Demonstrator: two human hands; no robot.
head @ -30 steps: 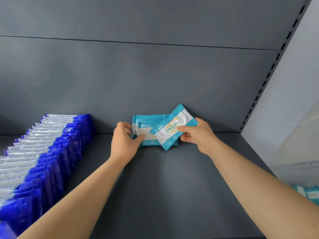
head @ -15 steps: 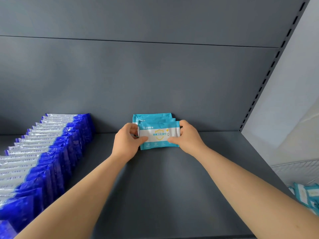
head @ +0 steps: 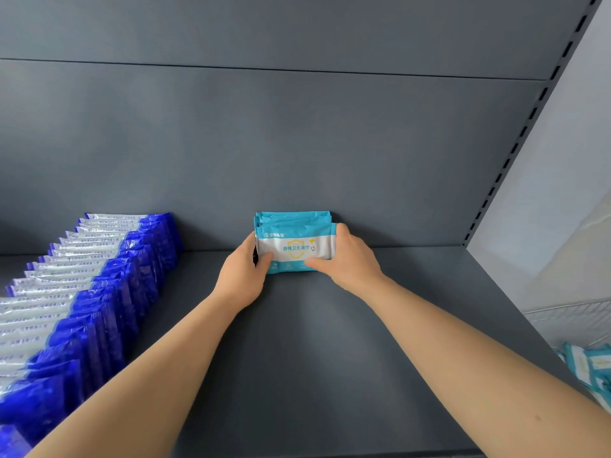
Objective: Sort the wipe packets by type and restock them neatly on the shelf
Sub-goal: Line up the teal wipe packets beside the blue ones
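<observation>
A short row of teal and white wipe packets point(head: 294, 246) stands upright against the back wall of the grey shelf point(head: 297, 342). My left hand point(head: 243, 276) grips the left end of the front packet, thumb across its face. My right hand point(head: 347, 262) grips the right end, thumb on its lower front. A long row of blue and silver wipe packets point(head: 86, 285) runs along the left of the shelf, from the back wall toward me.
More teal packets point(head: 591, 368) lie loose at the lower right, below a white wire rack point(head: 568, 315). A slotted upright point(head: 529, 127) bounds the shelf on the right. Bare shelf surface lies between the two rows and in front of my hands.
My right hand brought a tilted teal packet down and set it upright at the front of the teal row. Both hands now hold its ends, squared against the row.
</observation>
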